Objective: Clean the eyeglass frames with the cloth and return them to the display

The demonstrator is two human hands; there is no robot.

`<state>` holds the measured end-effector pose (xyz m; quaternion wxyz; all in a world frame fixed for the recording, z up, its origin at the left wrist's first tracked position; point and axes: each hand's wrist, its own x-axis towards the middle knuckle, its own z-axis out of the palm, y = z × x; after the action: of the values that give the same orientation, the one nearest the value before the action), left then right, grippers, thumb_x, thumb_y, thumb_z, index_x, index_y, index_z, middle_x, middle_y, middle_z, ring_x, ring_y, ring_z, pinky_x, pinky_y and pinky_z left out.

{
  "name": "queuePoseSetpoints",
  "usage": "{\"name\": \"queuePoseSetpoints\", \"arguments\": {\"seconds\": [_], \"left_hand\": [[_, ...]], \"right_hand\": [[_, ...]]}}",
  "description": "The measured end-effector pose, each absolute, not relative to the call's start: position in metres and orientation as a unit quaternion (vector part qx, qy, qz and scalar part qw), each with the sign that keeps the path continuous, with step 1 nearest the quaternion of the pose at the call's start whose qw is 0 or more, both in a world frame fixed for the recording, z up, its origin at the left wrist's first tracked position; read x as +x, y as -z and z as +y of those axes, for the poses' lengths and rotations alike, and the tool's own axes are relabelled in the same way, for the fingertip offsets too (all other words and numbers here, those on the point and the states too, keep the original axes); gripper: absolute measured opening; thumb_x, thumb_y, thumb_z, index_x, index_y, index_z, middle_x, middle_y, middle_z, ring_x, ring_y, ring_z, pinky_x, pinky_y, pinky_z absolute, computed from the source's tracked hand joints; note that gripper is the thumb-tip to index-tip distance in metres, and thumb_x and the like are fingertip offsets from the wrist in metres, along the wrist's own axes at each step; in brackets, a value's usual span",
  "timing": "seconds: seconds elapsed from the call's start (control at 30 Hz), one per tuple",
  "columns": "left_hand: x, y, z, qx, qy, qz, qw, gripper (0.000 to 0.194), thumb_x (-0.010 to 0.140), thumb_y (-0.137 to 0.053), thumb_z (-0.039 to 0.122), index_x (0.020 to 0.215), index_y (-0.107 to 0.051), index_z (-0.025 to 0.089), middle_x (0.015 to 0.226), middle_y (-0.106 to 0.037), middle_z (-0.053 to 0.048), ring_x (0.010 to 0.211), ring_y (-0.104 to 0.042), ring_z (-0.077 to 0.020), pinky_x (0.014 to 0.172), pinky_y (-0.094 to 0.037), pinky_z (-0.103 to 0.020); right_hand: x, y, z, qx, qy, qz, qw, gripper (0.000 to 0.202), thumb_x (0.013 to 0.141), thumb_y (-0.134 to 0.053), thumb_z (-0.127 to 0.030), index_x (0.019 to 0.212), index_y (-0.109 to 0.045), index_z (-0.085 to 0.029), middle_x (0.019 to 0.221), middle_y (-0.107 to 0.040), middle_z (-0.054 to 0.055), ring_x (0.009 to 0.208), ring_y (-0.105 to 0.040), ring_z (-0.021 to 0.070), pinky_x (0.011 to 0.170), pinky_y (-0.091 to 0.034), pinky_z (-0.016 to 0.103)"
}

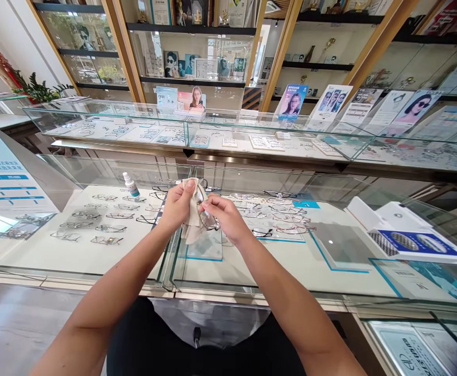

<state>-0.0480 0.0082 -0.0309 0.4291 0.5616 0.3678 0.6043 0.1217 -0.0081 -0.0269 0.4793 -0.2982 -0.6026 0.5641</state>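
Note:
Above the glass display counter (252, 282), my left hand (178, 204) pinches a beige cleaning cloth (191, 222) with the thumb on top. The cloth is folded around part of a pair of eyeglasses (199, 196), and its lower end hangs loose. My right hand (223, 213) is closed on the eyeglasses from the other side, fingertips close to the cloth. Much of the frame is hidden by the cloth and fingers. A white spray bottle (131, 186) stands upright beyond my left hand.
Rows of eyeglasses (108, 228) lie inside the counter on both sides. An open white box (393, 222) sits at the right, and a sign (7, 172) leans at the left. Another glass showcase (185, 130) runs behind, with shelves (192, 28) beyond.

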Motion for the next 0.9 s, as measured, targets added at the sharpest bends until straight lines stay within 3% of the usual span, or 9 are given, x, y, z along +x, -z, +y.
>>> {"name": "queuePoseSetpoints", "arguments": {"seconds": [0.1, 0.23, 0.33, 0.5, 0.63, 0.73, 0.9], "left_hand": [[-0.054, 0.029, 0.012, 0.568, -0.555, 0.33, 0.51, 0.057, 0.089, -0.077, 0.073, 0.081, -0.069, 0.017, 0.069, -0.065, -0.003, 0.058, -0.055, -0.0132, 0.056, -0.043, -0.026], [-0.052, 0.026, 0.009, 0.571, -0.524, 0.31, 0.551, 0.052, 0.081, -0.092, 0.059, 0.103, -0.068, 0.019, 0.082, -0.068, -0.001, 0.065, -0.06, -0.0135, 0.06, -0.048, -0.024], [-0.044, 0.027, 0.004, 0.579, -0.558, 0.317, 0.503, 0.051, 0.081, -0.091, 0.06, 0.094, -0.063, 0.02, 0.077, -0.064, 0.001, 0.064, -0.056, -0.0123, 0.061, -0.046, -0.024], [-0.037, 0.032, 0.001, 0.579, -0.63, 0.366, 0.366, 0.059, 0.09, -0.076, 0.074, 0.075, -0.055, 0.02, 0.062, -0.052, 0.003, 0.058, -0.044, -0.0115, 0.06, -0.04, -0.027], [-0.042, 0.034, 0.005, 0.562, -0.639, 0.377, 0.364, 0.066, 0.096, -0.063, 0.08, 0.068, -0.054, 0.02, 0.058, -0.053, 0.001, 0.054, -0.043, -0.0126, 0.055, -0.036, -0.028], [-0.047, 0.034, 0.008, 0.564, -0.611, 0.359, 0.423, 0.062, 0.094, -0.068, 0.078, 0.074, -0.061, 0.019, 0.063, -0.057, 0.0, 0.056, -0.046, -0.0125, 0.054, -0.038, -0.027], [-0.045, 0.03, 0.006, 0.581, -0.56, 0.309, 0.503, 0.048, 0.083, -0.09, 0.059, 0.099, -0.067, 0.02, 0.08, -0.065, 0.001, 0.066, -0.056, -0.0128, 0.062, -0.046, -0.025]], "right_hand": [[0.128, 0.024, -0.003, -0.302, -0.554, -0.59, 0.504, 0.039, 0.085, -0.081, -0.058, 0.072, -0.077, -0.022, 0.084, -0.059, 0.001, 0.081, -0.051, 0.0171, 0.079, -0.037, 0.033], [0.131, 0.024, 0.0, -0.311, -0.586, -0.558, 0.498, 0.043, 0.081, -0.083, -0.063, 0.073, -0.073, -0.022, 0.076, -0.055, -0.001, 0.071, -0.045, 0.015, 0.067, -0.033, 0.032], [0.127, 0.027, -0.002, -0.304, -0.588, -0.569, 0.488, 0.049, 0.082, -0.081, -0.069, 0.071, -0.07, -0.022, 0.075, -0.052, -0.001, 0.069, -0.042, 0.0149, 0.065, -0.032, 0.031], [0.118, 0.031, -0.009, -0.292, -0.544, -0.632, 0.469, 0.053, 0.088, -0.074, -0.074, 0.073, -0.074, -0.023, 0.082, -0.051, 0.001, 0.078, -0.047, 0.0172, 0.075, -0.037, 0.033], [0.119, 0.03, -0.009, -0.289, -0.535, -0.643, 0.466, 0.054, 0.088, -0.074, -0.076, 0.074, -0.074, -0.024, 0.083, -0.052, 0.002, 0.081, -0.047, 0.0186, 0.076, -0.038, 0.033], [0.124, 0.028, -0.004, -0.299, -0.546, -0.611, 0.489, 0.052, 0.086, -0.077, -0.073, 0.074, -0.073, -0.023, 0.082, -0.055, 0.002, 0.079, -0.047, 0.0177, 0.073, -0.036, 0.032], [0.126, 0.031, -0.001, -0.298, -0.621, -0.542, 0.481, 0.051, 0.078, -0.084, -0.071, 0.075, -0.068, -0.023, 0.073, -0.053, -0.001, 0.068, -0.043, 0.0147, 0.065, -0.031, 0.03]]}}
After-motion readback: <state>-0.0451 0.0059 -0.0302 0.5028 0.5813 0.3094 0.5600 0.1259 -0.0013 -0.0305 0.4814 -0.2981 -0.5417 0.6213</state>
